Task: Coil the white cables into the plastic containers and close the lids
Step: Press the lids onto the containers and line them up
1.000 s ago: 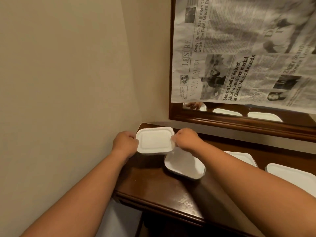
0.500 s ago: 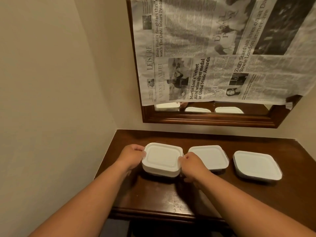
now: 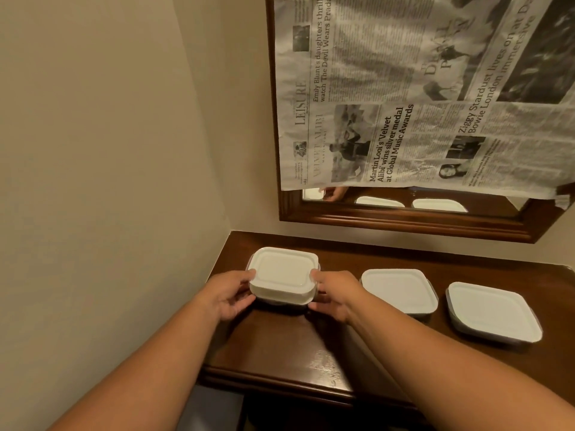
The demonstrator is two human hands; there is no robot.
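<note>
Left of centre, the left hand (image 3: 230, 294) curls its fingers round a closed container (image 3: 281, 274) on the counter (image 3: 295, 348); the right hand (image 3: 334, 295) grips its other side likewise. A second container (image 3: 398, 289) and third container (image 3: 491, 311) sit closed further right.

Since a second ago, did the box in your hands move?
Yes. The box slid left, toward the wall and away from the middle box.

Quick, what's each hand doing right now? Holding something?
Left hand: grips the left side of the leftmost lidded container.
Right hand: grips the right side of the same container.
</note>
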